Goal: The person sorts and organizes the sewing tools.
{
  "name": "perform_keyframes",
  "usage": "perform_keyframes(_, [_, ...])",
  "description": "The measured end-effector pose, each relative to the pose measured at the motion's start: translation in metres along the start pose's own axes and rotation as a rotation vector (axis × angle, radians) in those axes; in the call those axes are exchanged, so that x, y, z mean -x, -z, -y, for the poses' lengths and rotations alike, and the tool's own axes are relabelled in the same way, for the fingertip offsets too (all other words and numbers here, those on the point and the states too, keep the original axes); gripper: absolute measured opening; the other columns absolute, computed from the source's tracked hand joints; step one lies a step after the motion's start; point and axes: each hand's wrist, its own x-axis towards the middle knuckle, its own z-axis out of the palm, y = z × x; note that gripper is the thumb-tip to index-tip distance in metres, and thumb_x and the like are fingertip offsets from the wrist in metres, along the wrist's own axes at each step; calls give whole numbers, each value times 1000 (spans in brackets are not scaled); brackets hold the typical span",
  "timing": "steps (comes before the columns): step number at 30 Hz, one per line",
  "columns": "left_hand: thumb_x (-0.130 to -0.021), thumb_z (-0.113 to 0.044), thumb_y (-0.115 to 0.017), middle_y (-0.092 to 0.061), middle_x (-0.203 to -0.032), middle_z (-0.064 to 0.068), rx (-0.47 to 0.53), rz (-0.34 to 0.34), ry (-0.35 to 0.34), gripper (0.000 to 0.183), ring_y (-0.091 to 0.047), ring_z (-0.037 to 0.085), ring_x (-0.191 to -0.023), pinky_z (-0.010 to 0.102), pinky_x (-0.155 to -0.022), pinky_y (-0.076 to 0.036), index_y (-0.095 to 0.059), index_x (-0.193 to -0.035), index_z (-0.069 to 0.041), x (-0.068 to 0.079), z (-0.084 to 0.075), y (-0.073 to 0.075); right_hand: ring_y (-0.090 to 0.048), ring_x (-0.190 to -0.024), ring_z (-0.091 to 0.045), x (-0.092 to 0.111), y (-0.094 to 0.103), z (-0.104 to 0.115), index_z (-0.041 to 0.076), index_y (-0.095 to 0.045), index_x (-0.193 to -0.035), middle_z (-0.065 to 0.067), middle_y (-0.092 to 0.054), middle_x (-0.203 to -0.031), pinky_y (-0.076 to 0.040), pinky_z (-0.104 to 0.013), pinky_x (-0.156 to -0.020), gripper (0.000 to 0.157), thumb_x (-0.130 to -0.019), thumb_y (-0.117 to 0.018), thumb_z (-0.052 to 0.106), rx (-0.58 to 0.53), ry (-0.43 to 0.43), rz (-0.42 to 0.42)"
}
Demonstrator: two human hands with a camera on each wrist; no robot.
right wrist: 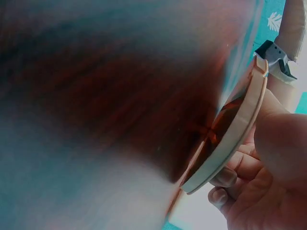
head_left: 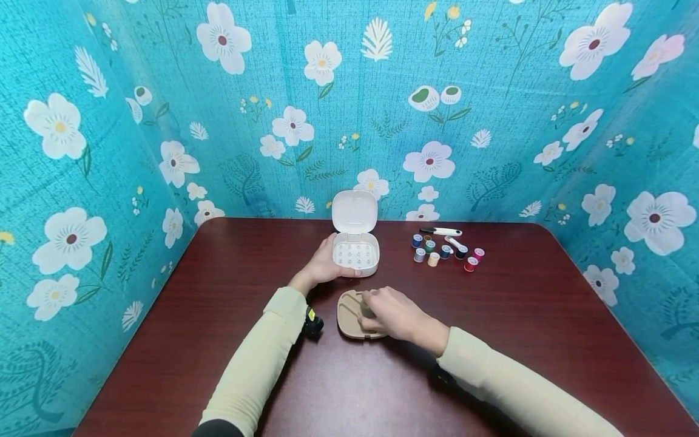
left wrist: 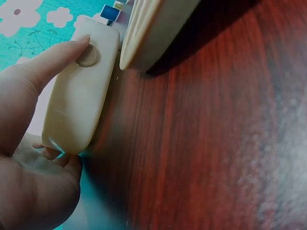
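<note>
A white storage box point(head_left: 373, 269) stands near the back of the table, its lid point(head_left: 354, 212) raised and rows of small pegs showing inside. My left hand point(head_left: 326, 263) grips it at the left and front, the thumb lying across the front wall by a round tab point(left wrist: 87, 56). Closer to me is a shallow beige tray point(head_left: 348, 315) with moulded compartments. My right hand point(head_left: 394, 312) holds the tray, fingers bent over its right part and hiding that side. In the right wrist view the tray's rim point(right wrist: 235, 136) appears edge-on, close over the table.
Several thread spools point(head_left: 433, 259) in different colours stand to the right of the box. Behind them lie a white tool with a black tip point(head_left: 443, 231) and a smaller white tool point(head_left: 452, 242). A floral curtain point(head_left: 355, 109) hangs behind the dark red table point(head_left: 524, 315).
</note>
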Motion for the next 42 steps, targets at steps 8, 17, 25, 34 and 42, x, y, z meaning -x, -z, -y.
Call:
perform_keyframes(8, [-64, -30, -99, -41, -149, 16, -11, -6, 6, 120, -43, 31, -131, 49, -115, -33, -28, -158, -9, -1, 1, -1, -40, -55, -5, 2, -3, 6, 11, -60, -85, 8, -47, -68, -33, -25, -47, 22, -87, -72, 30, 51, 15, 11])
perform_keyframes(17, [-64, -31, -99, -41, -148, 15, -17, -10, 10, 120, -44, 30, -129, 49, -113, -34, -28, -158, -10, 0, 0, -1, -42, -55, -6, 2, -4, 6, 8, -62, -95, 8, -47, -69, -35, -26, -49, 30, -90, -73, 36, 38, 13, 64])
perform_keyframes(25, [-65, -27, -98, -42, -147, 15, 2, -4, -3, 117, -44, 30, -129, 49, -114, -34, -29, -158, -9, 0, -1, -1, -46, -57, -6, 4, 0, 5, 10, -63, -96, 8, -48, -71, -39, -27, -52, 33, -92, -74, 41, 21, 11, 107])
perform_keyframes(34, [-67, -25, -97, -40, -149, 15, 5, -1, 13, 116, -43, 30, -130, 50, -114, -33, -27, -158, -9, 3, -3, -1, -49, -64, -7, 12, 14, 1, 16, -66, -88, 5, -57, -78, -42, -28, -56, 24, -92, -75, 38, -69, -17, 69])
perform_keyframes(42, [-67, -26, -98, -40, -149, 15, 6, 1, 13, 118, -43, 31, -130, 50, -115, -33, -27, -159, -9, 3, -2, -1, -65, -87, -18, 16, 27, -14, 8, -72, -107, -6, -67, -100, -55, -39, -76, 24, -91, -74, 26, -162, -153, -88])
